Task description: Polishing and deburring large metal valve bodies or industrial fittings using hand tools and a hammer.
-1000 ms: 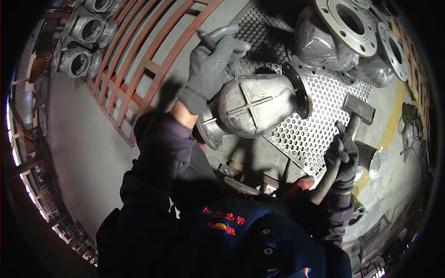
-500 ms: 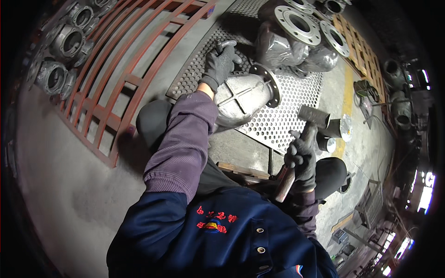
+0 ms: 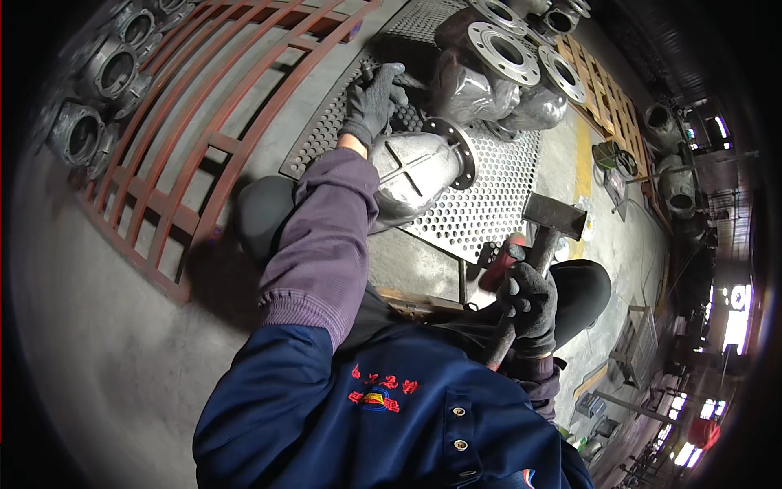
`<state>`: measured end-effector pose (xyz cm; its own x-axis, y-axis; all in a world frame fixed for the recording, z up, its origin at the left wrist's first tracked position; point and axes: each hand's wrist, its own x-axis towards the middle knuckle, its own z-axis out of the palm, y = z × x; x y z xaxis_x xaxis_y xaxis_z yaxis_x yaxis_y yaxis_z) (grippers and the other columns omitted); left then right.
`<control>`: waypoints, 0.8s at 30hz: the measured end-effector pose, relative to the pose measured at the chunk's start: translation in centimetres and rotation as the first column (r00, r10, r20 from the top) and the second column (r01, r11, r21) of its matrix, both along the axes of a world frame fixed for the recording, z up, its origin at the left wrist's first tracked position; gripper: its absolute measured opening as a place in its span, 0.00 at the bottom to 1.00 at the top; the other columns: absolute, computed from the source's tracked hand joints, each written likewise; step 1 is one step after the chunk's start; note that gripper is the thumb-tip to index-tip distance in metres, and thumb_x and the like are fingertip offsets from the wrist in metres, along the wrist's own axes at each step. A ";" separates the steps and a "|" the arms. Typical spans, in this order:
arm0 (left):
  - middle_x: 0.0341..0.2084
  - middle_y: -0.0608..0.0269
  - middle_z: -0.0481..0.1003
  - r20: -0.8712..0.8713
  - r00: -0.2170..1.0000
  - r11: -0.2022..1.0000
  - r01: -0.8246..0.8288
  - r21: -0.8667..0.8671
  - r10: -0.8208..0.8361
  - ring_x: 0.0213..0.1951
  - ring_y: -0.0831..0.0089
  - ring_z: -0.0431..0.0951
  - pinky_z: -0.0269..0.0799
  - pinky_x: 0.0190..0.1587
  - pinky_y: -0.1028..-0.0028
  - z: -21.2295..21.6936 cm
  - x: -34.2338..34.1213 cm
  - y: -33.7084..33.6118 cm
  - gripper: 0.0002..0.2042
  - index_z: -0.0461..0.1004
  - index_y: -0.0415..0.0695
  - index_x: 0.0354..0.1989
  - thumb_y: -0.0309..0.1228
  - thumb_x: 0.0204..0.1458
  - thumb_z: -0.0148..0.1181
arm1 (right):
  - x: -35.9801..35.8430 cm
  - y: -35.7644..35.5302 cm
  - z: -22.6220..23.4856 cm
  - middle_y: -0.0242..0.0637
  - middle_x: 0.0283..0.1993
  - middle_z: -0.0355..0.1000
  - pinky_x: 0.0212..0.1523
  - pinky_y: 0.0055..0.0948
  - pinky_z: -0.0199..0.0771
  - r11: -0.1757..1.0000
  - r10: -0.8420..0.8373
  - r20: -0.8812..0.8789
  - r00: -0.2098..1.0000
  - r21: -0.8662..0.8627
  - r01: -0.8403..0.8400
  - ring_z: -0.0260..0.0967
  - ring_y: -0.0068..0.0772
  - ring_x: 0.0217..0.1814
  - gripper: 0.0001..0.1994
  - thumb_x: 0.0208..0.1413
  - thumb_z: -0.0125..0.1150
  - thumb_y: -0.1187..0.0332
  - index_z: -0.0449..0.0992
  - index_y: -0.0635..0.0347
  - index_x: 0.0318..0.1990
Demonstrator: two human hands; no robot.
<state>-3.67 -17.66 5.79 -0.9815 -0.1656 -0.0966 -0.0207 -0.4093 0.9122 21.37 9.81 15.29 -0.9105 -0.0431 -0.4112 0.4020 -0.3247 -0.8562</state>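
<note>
My left hand [image 3: 371, 110], in a dark grey glove, is closed beside a silver metal casting [image 3: 414, 173] with raised crossed ribs. Its fingers curl round something I cannot make out; a short dark tip pokes out near the thumb. The casting lies on its side on a perforated metal plate [image 3: 485, 224], its dark bolt-holed flange [image 3: 453, 153] facing right. On the right, my gloved right hand [image 3: 531, 301] grips the handle of a hammer [image 3: 555, 217], head raised upward over my knee. Close by that hand is a blurred red object [image 3: 503, 263], kind unclear.
Flanged castings [image 3: 481, 81], some wrapped in plastic, stand at the plate's far end. A red slatted metal rack [image 3: 224, 143] lies to the left, with several more castings [image 3: 114, 69] beyond it. Wooden pallets [image 3: 599, 81] stand at the far right, near a yellow floor line [image 3: 583, 163].
The hammer has swung more upright in my right hand, its head now a little lower in the picture. My left hand stays by the casting. The whole view has shifted slightly.
</note>
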 end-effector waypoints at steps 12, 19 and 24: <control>0.15 0.67 0.66 -0.255 0.967 0.970 -0.034 -0.242 -0.030 0.23 0.80 0.68 0.74 0.42 0.74 -5.2 -0.3 -0.9 0.14 0.74 0.45 0.48 0.32 0.58 0.46 | -9.7 -1.2 -6.7 0.32 0.23 0.66 0.12 0.16 0.60 0.960 0.180 0.201 0.963 -0.250 -0.127 0.52 0.11 0.11 0.15 0.59 0.49 0.74 0.65 0.69 0.52; 0.14 0.71 0.66 -0.342 0.909 0.901 0.076 -0.427 -0.239 0.20 0.83 0.69 0.73 0.36 0.82 -5.9 -1.5 -0.8 0.19 0.70 0.45 0.51 0.17 0.49 0.56 | -10.7 0.4 -10.5 0.29 0.22 0.65 0.13 0.15 0.60 0.971 0.151 0.284 0.947 -0.220 -0.089 0.51 0.10 0.12 0.15 0.60 0.48 0.73 0.65 0.69 0.53; 0.13 0.73 0.67 -0.322 0.919 0.929 0.107 -0.353 -0.228 0.20 0.85 0.70 0.73 0.34 0.84 -5.9 -1.9 0.0 0.18 0.70 0.43 0.50 0.20 0.49 0.58 | -10.5 1.5 -12.2 0.29 0.23 0.63 0.14 0.15 0.59 0.967 0.069 0.313 0.947 -0.255 0.013 0.51 0.11 0.13 0.16 0.61 0.47 0.72 0.64 0.69 0.54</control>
<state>-5.54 -17.70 -0.12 -0.9561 0.0417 0.2902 0.2842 -0.1110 0.9523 10.84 11.35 3.09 -0.7314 -0.2059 -0.6502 0.6506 -0.4964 -0.5747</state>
